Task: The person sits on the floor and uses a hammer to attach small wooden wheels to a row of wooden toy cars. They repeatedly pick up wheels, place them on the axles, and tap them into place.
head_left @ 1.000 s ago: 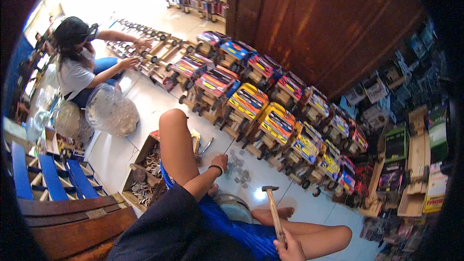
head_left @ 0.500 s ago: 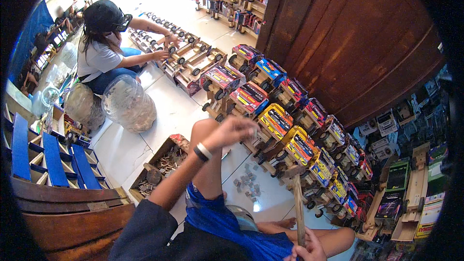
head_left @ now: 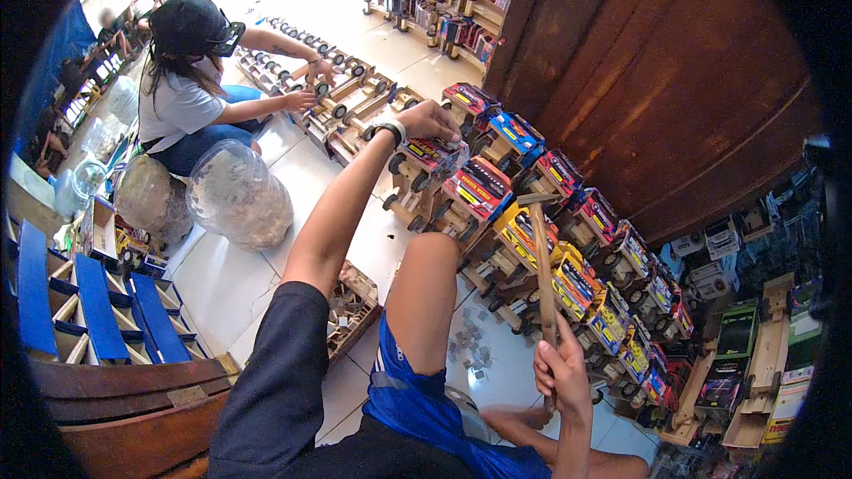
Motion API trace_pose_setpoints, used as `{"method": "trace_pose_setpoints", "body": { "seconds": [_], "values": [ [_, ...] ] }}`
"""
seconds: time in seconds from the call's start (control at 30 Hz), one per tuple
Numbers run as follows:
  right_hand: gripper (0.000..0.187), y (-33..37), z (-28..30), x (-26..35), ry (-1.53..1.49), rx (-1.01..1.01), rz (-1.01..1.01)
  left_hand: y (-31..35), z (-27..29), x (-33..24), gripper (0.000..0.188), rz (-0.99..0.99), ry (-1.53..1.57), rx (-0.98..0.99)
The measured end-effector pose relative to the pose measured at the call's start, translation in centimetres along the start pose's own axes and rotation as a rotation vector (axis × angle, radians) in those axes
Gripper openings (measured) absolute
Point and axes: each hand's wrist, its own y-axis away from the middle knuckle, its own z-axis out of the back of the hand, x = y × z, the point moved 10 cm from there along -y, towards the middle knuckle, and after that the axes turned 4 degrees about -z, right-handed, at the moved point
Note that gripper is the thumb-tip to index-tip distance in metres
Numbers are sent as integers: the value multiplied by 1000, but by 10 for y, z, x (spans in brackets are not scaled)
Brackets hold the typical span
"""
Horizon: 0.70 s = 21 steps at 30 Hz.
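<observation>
My left hand (head_left: 429,121) reaches far forward over a toy truck (head_left: 431,158) with a red and purple printed body. Its fingers are bent down at the truck's top edge, and their tips are partly hidden. In my right hand (head_left: 563,365) is a hammer (head_left: 543,275) with a wooden handle, held upright with its head raised. Behind the hammer head stands a yellow toy truck (head_left: 524,229). Next to the gripped truck is a red one (head_left: 479,186), in a double row of similar wooden trucks with black wheels.
Small grey pieces (head_left: 470,341) lie on the white tiles by my raised knee. A wooden box of scraps (head_left: 353,310) stands left of it. Further left are a stuffed clear bag (head_left: 238,200) and blue wooden frames (head_left: 102,310). A co-worker (head_left: 182,98) handles wheeled frames (head_left: 342,111).
My left hand has moved forward from above my knee to the far toy truck. The right hand has lifted the hammer higher. The view has shifted slightly.
</observation>
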Motion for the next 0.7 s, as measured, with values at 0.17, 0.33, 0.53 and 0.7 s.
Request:
{"method": "trace_pose_setpoints", "body": {
  "seconds": [0.17,0.33,0.53,0.7],
  "values": [
    [66,-24,-11,-1,85,-58,9,-3,-3,12,34,-35,-30,85],
    [64,-51,-23,5,181,-117,79,0,-4,0,35,-79,-149,78],
    [62,-72,-45,48,656,-292,441,3,-9,0,34,-24,-54,115],
    [65,-87,-72,61,794,-325,567,7,-11,-4,36,-42,9,111]
  ]
}}
